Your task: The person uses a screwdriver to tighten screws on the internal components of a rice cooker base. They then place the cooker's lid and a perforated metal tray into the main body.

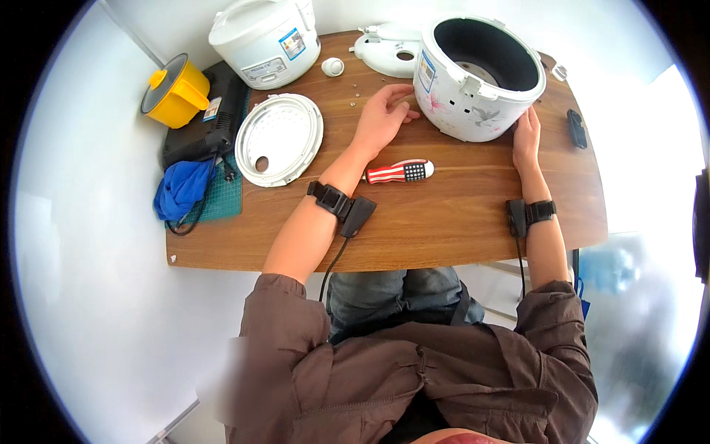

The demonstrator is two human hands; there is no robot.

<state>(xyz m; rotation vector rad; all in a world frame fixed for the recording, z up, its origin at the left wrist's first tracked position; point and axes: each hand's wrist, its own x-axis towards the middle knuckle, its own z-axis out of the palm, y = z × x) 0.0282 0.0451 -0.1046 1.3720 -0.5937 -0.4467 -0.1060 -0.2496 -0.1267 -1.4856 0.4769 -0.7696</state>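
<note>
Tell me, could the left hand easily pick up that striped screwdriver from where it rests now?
Probably yes. The left hand lies open on the table against the cooker body; the screwdriver lies just behind it, nothing between.

Wooden table point(458, 222), open rice cooker point(477, 78), striped screwdriver point(399, 172), white inner lid point(279, 138)

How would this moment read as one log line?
left hand: resting beside open white flowered rice cooker body | right hand: touching its base | striped screwdriver: lying on table

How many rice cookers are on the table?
2. An open white rice cooker with flower prints stands between the left hand and right hand. A closed white rice cooker stands at the table's far left.
</note>
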